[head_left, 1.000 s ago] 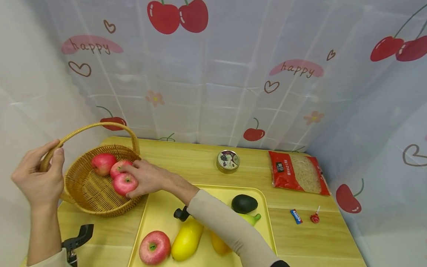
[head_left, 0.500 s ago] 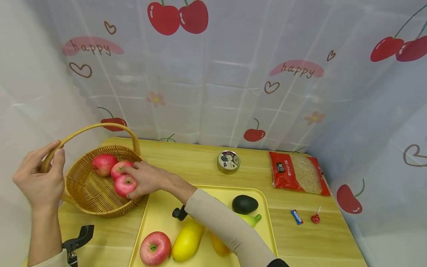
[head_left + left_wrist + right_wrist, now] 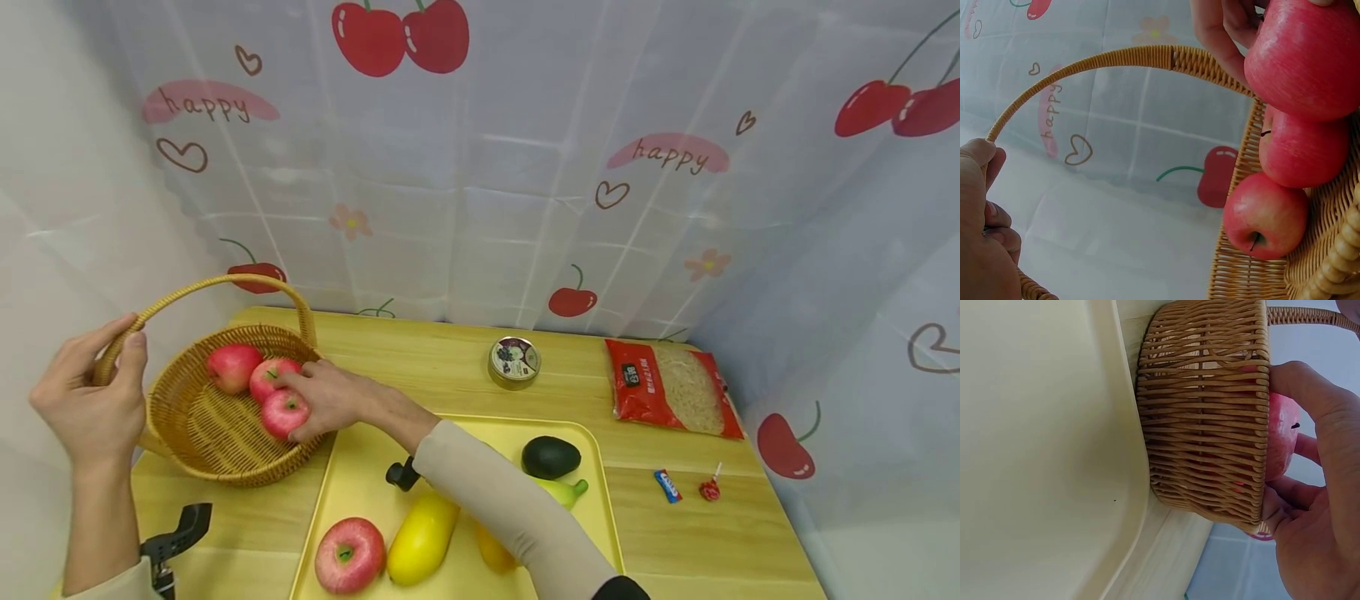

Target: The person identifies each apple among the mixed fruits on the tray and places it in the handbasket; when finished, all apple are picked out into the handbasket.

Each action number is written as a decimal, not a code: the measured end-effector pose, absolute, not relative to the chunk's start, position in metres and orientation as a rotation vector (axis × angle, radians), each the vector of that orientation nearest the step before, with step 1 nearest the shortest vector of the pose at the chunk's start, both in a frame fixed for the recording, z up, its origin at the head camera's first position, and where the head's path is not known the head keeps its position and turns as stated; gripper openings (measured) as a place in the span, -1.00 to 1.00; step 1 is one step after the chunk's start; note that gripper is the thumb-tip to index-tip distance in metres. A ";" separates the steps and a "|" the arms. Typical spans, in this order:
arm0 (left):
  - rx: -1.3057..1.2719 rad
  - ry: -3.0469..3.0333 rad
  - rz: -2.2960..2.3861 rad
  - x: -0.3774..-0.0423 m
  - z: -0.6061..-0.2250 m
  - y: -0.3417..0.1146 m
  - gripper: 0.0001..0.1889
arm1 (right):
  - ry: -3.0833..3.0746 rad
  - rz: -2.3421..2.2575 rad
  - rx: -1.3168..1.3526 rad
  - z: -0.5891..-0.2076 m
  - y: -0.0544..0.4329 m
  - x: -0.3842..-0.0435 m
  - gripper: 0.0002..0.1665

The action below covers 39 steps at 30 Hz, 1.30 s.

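A wicker basket [image 3: 213, 471] stands at the left with its handle [image 3: 202, 285] arching over it. My left hand [image 3: 93, 400] grips the handle's near-left side, thumb and fingers curled around it. In the basket, my right hand [image 3: 330, 402] holds a red apple [image 3: 283, 415] close inside the right rim, as the right wrist view shows. Its thumb lies over the rim on one side of the fruit, the fingers on the other. Two more apples rest farther back in the basket, one at the back left [image 3: 1266, 215] and another [image 3: 1307, 150] beside the held one.
Right of the basket, a yellow tray [image 3: 600, 492] bears an apple [image 3: 349, 555], a yellow mango-like fruit [image 3: 422, 540], an avocado [image 3: 551, 458] and a partly hidden banana [image 3: 566, 493]. Behind it sits a round tin [image 3: 513, 360]. Farther right lie a red food packet [image 3: 671, 387], a wrapped candy [image 3: 667, 486] and a lollipop [image 3: 709, 488].
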<state>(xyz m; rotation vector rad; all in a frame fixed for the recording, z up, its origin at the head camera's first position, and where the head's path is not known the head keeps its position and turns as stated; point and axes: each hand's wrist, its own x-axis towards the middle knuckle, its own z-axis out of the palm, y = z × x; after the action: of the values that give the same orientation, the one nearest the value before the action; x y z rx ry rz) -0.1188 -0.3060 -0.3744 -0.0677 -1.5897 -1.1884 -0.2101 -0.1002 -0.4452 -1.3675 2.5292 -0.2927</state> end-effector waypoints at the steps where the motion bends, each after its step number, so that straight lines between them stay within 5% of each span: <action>1: -0.063 -1.594 -1.184 -0.118 -0.374 -0.306 -0.84 | 2.533 -0.286 -1.364 -0.445 -0.101 -0.211 -0.07; 39: -0.051 -1.599 -1.184 -0.118 -0.374 -0.304 -0.84 | 2.603 -0.025 -1.307 -0.456 -0.119 -0.215 -0.03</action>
<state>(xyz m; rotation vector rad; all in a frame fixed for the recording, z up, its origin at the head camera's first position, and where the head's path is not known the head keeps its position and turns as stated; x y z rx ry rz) -0.1182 -0.3040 -0.3737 -0.0515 -1.5994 -1.1843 -0.2146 -0.1192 -0.4555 -1.3067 2.6032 -0.0250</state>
